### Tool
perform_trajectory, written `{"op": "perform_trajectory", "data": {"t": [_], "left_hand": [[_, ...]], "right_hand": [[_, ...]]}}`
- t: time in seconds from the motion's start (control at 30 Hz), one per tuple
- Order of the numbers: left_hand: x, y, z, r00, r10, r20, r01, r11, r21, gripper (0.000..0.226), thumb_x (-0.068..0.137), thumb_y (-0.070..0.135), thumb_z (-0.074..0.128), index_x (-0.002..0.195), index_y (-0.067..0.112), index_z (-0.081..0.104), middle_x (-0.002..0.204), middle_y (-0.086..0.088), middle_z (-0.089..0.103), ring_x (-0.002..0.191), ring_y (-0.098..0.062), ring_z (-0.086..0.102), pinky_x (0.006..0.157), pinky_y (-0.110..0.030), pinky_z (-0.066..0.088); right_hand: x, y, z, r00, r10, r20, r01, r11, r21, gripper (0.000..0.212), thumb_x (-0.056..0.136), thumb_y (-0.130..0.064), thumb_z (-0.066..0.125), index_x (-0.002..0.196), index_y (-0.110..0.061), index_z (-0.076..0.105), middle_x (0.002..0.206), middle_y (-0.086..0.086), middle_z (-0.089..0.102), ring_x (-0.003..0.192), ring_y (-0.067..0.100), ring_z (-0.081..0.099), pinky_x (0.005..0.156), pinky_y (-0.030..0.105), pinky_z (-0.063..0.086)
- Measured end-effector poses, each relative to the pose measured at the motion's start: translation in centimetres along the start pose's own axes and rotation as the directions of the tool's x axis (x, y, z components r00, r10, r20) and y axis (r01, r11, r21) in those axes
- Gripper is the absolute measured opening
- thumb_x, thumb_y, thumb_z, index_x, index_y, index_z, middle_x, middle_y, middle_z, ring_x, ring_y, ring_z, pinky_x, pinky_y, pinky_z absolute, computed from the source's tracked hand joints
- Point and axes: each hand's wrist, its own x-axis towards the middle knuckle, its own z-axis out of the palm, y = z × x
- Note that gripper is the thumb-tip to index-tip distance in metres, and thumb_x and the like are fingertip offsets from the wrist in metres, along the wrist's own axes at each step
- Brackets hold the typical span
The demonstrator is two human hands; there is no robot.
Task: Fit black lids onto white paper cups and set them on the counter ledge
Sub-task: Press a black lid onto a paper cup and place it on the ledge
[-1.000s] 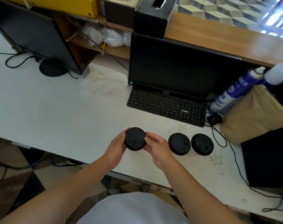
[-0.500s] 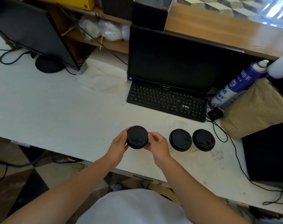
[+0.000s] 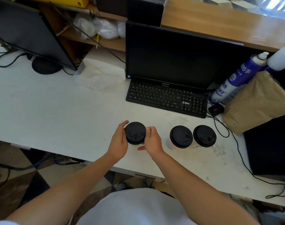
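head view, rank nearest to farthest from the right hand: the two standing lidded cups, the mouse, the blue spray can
1. cup with lid marked 10, just right of the right hand holding a third cup
2. far-right lidded cup, beside it
3. mouse, behind, at the keyboard's right end
4. blue spray can, back right

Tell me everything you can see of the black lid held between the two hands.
The black lid is round, matt and plastic-looking, with a stepped rim and a moulded flap outline bearing a small raised mark near its front edge. It faces up, about level, over the white desk, left of two lidded cups. The left hand grips its left edge and the right hand pinches its right edge. Whether a cup sits under it is hidden.
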Motion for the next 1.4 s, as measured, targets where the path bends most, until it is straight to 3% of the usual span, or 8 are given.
{"op": "perform_trajectory", "data": {"t": [0.13,0.4,0.57,0.83,1.0,1.2,1.3,1.4], "left_hand": [[0.1,0.6,0.0,0.992,-0.073,-0.103,0.059,0.989,-0.138,0.041,0.102,0.001,0.034,0.133,0.021,0.053,0.128,0.004,0.06,0.118,-0.015,0.057,0.105,-0.037,0.049],[0.5,1.0,-0.1,0.92,-0.336,-0.203,0.287,0.929,-0.235,0.015,0.104,0.026,0.044,0.108,0.015,0.053,0.113,-0.006,0.06,0.107,-0.028,0.063,0.072,-0.033,0.06],[1.2,1.1,0.0,0.884,-0.435,-0.173,0.372,0.876,-0.306,0.029,0.102,0.037,0.048,0.089,0.012,0.052,0.106,-0.017,0.063,0.101,-0.032,0.066,0.073,-0.036,0.06],[1.3,1.0,0.3,0.839,-0.523,-0.151,0.419,0.798,-0.433,0.036,0.102,0.039,0.048,0.1,0.003,0.053,0.104,-0.013,0.064,0.099,-0.027,0.065,0.069,-0.031,0.058],[1.3,0.5,-0.1,0.915,-0.383,-0.125,0.348,0.908,-0.232,0.03,0.105,0.037,0.039,0.11,0.01,0.05,0.116,-0.013,0.059,0.108,-0.03,0.062,0.078,-0.041,0.06],[1.8,0.2,-1.2,0.978,-0.2,0.051,0.204,0.975,-0.085,0.046,0.108,0.034,0.024,0.148,0.016,0.035,0.134,0.003,0.047,0.122,-0.019,0.049,0.093,-0.044,0.055],[1.8,0.7,-1.2,0.982,-0.179,0.061,0.185,0.974,-0.131,0.044,0.108,0.034,0.024,0.147,0.018,0.036,0.134,0.0,0.049,0.122,-0.021,0.051,0.091,-0.046,0.057],[1.5,0.9,-1.1,0.952,-0.298,0.074,0.307,0.926,-0.221,0.04,0.107,0.041,0.025,0.134,0.023,0.049,0.131,-0.003,0.054,0.122,-0.024,0.054,0.08,-0.041,0.061]], "right_hand": [[0.0,0.1,-1.2,0.991,0.105,0.08,-0.125,0.941,0.316,0.019,0.106,-0.019,0.042,0.108,-0.01,0.058,0.12,0.011,0.061,0.085,0.028,0.069,0.075,0.039,0.063],[0.1,1.2,-1.5,0.992,0.098,0.076,-0.122,0.872,0.474,0.027,0.104,-0.011,0.049,0.122,0.0,0.065,0.126,0.015,0.066,0.11,0.033,0.068,0.09,0.036,0.059],[0.2,1.0,-1.2,0.987,0.119,0.112,-0.156,0.888,0.433,0.028,0.105,-0.013,0.046,0.12,-0.002,0.068,0.123,0.014,0.068,0.105,0.031,0.068,0.089,0.039,0.059],[0.5,1.3,-0.3,0.989,0.124,0.078,-0.144,0.921,0.363,0.027,0.104,-0.03,0.051,0.117,-0.013,0.068,0.12,0.007,0.068,0.11,0.029,0.066,0.083,0.033,0.061],[0.3,1.3,0.6,0.999,0.007,0.033,-0.011,0.993,0.12,0.032,0.108,-0.032,0.034,0.121,-0.014,0.056,0.121,0.006,0.058,0.11,0.025,0.061,0.075,0.037,0.063],[0.0,1.6,1.2,0.979,-0.205,-0.018,0.2,0.968,-0.154,0.032,0.108,-0.037,0.023,0.121,-0.021,0.047,0.116,0.003,0.057,0.1,0.023,0.059,0.077,0.05,0.06],[0.3,1.7,1.0,0.976,-0.218,0.006,0.214,0.956,-0.201,0.036,0.108,-0.037,0.024,0.124,-0.018,0.049,0.115,0.003,0.059,0.101,0.023,0.06,0.081,0.051,0.058],[-0.1,1.0,0.4,0.986,-0.165,0.031,0.168,0.975,-0.143,0.036,0.109,-0.033,0.025,0.125,-0.014,0.052,0.114,0.005,0.059,0.099,0.024,0.059,0.079,0.05,0.06]]}}
